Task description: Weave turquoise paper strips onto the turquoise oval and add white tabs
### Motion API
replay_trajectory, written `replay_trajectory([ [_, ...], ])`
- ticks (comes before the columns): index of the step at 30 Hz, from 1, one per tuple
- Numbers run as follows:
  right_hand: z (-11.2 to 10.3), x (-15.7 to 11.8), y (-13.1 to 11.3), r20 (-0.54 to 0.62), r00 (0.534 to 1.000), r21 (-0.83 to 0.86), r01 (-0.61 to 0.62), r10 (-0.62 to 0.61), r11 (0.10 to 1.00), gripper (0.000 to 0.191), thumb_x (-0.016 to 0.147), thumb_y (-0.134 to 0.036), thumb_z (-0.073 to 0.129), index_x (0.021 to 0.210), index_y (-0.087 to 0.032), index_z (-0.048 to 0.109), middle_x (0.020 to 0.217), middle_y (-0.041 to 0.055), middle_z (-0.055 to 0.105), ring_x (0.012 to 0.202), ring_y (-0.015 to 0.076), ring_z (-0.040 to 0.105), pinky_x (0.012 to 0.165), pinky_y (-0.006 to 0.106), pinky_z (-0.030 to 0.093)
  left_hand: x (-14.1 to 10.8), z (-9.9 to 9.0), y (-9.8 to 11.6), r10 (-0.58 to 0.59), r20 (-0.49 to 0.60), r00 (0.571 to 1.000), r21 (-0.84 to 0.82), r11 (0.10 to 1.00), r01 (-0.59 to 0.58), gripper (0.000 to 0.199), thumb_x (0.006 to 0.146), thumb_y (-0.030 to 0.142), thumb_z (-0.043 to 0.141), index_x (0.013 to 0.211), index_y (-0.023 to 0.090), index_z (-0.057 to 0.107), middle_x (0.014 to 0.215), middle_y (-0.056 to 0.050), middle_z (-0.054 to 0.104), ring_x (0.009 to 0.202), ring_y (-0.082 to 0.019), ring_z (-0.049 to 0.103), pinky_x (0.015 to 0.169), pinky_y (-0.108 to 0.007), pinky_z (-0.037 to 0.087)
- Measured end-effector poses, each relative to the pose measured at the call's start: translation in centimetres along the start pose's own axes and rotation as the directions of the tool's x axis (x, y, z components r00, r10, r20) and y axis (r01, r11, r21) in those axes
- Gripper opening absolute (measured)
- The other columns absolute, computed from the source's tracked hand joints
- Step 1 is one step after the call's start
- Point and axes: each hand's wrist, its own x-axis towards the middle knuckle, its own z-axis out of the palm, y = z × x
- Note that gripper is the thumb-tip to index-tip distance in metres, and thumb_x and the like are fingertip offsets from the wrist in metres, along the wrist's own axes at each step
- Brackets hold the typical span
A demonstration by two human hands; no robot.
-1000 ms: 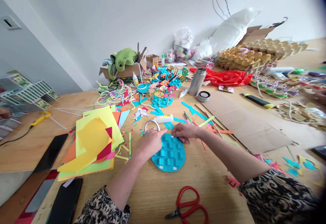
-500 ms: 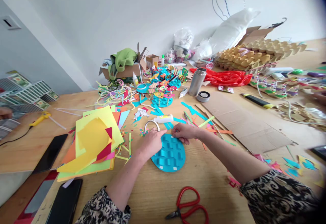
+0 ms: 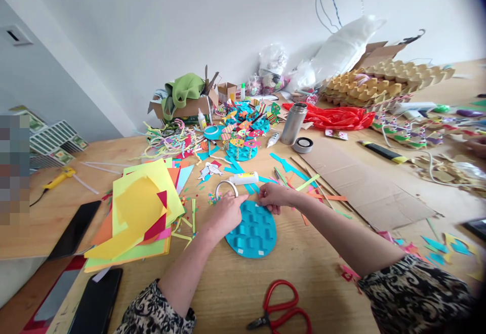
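Note:
A round blue paper disc (image 3: 251, 230) with woven raised strips lies on the table, small white tape pieces near its lower edge. My left hand (image 3: 227, 215) reaches over the disc's left side, index finger stretched to its top edge. A white tape roll (image 3: 216, 192) stands up from behind the left hand's curled fingers, its lower part hidden. At the disc's upper right edge my right hand (image 3: 274, 197) is closed in a pinch beside a small white bit; what the fingertips hold is too small to make out. Red-handled scissors (image 3: 281, 301) lie nearer me.
Coloured paper sheets (image 3: 132, 207) are stacked at left, near two black phones (image 3: 96, 298). Behind the disc are a glue bottle (image 3: 245, 177), blue strips, paper fish decorations (image 3: 243, 139) and a steel flask (image 3: 294, 123). Cardboard (image 3: 360, 187) and a cutter (image 3: 383, 152) lie right.
Both hands stay almost where they were at the disc's top edge. The view has shifted very slightly.

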Motion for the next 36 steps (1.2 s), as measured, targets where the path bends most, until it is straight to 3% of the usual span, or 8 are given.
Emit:
replay_trajectory([
  [12, 0.3, 0.7, 0.0, 0.011, 0.998, -0.032, -0.065, 0.065, 0.997, 0.034, 0.072, -0.039, 0.077, 0.066, -0.018, 0.05, 0.044, -0.0029, 0.061, 0.035, 0.0113, 0.057, 0.04, 0.021, 0.051, 0.1, 0.1, 0.0, -0.009, -0.009, 1.0, -0.033, 0.999, 0.009, 0.056, 0.082, 0.003, 0.039, 0.13, 0.024, 0.058, 0.111, -0.011, 0.067, 0.107, -0.022, 0.059, 0.092, -0.03, 0.046],
  [20, 0.2, -0.3, 0.0, -0.083, 0.993, 0.023, 0.088, -0.086, 0.996, 0.043, 0.071, -0.055, 0.071, 0.065, -0.02, 0.048, 0.044, -0.0029, 0.059, 0.035, 0.0106, 0.055, 0.036, 0.02, 0.043, -1.2, -1.4, 0.2, 0.072, -0.097, 0.993, -0.15, 0.985, -0.086, 0.056, 0.084, 0.001, 0.037, 0.126, 0.029, 0.061, 0.118, -0.004, 0.067, 0.115, -0.016, 0.055, 0.099, -0.026, 0.041],
  [23, 1.1, -2.1, -1.4, -0.255, 0.94, 0.028, 0.241, -0.226, 0.97, 0.04, 0.079, -0.057, 0.06, 0.069, -0.022, 0.045, 0.046, -0.0053, 0.055, 0.037, 0.0096, 0.052, 0.038, 0.02, 0.04, -2.7, -2.6, 0.7, 0.091, -0.074, 0.993, -0.271, 0.957, -0.108, 0.051, 0.088, 0.007, 0.038, 0.129, 0.028, 0.058, 0.112, -0.002, 0.07, 0.098, -0.013, 0.062, 0.086, -0.022, 0.047],
  [26, 2.8, -4.6, -3.2, -0.336, 0.862, 0.023, 0.411, -0.38, 0.911, 0.031, 0.084, -0.052, 0.054, 0.078, -0.022, 0.051, 0.056, -0.0039, 0.058, 0.048, 0.0106, 0.055, 0.045, 0.021, 0.042, -4.4, -3.4, 1.3, 0.107, 0.032, 0.994, -0.537, 0.841, -0.073, 0.048, 0.089, 0.012, 0.038, 0.131, 0.026, 0.057, 0.103, -0.002, 0.071, 0.071, -0.011, 0.06, 0.064, -0.02, 0.048],
  [30, 4.7, -7.6, -5.1, -0.368, 0.68, -0.104, 0.648, -0.634, 0.755, 0.019, 0.085, -0.039, 0.058, 0.083, -0.021, 0.061, 0.078, 0.0036, 0.065, 0.069, 0.0151, 0.059, 0.059, 0.026, 0.047, -6.2, -3.9, 2.3, 0.12, 0.079, 0.99, -0.631, 0.775, -0.043, 0.041, 0.086, 0.009, 0.04, 0.111, 0.022, 0.07, 0.082, -0.002, 0.068, 0.066, -0.012, 0.057, 0.06, -0.021, 0.044],
  [32, 5.2, -8.5, -5.7, -0.361, 0.628, -0.17, 0.683, -0.689, 0.711, 0.015, 0.086, -0.035, 0.058, 0.082, -0.021, 0.063, 0.083, 0.0046, 0.064, 0.075, 0.0163, 0.059, 0.066, 0.028, 0.049, -6.9, -4.1, 2.7, 0.121, 0.089, 0.989, -0.64, 0.767, -0.036, 0.038, 0.084, 0.007, 0.039, 0.1, 0.02, 0.072, 0.078, -0.002, 0.067, 0.067, -0.013, 0.058, 0.06, -0.022, 0.043],
  [34, 5.5, -9.1, -6.0, -0.338, 0.63, -0.185, 0.684, -0.699, 0.705, 0.012, 0.086, -0.032, 0.059, 0.082, -0.022, 0.062, 0.084, 0.0046, 0.063, 0.077, 0.0165, 0.059, 0.069, 0.029, 0.049, -7.4, -4.2, 3.1, 0.139, 0.101, 0.985, -0.648, 0.761, -0.041, 0.037, 0.083, 0.006, 0.039, 0.094, 0.019, 0.072, 0.08, -0.002, 0.068, 0.07, -0.014, 0.059, 0.063, -0.023, 0.044],
  [36, 5.8, -9.6, -6.3, -0.307, 0.677, -0.172, 0.652, -0.669, 0.739, 0.009, 0.085, -0.03, 0.06, 0.082, -0.021, 0.061, 0.085, 0.0042, 0.062, 0.075, 0.0162, 0.058, 0.068, 0.029, 0.048, -7.9, -4.3, 3.4, 0.164, 0.109, 0.98, -0.632, 0.773, -0.059, 0.036, 0.082, 0.005, 0.04, 0.089, 0.019, 0.072, 0.08, -0.002, 0.068, 0.07, -0.014, 0.059, 0.065, -0.023, 0.044],
])
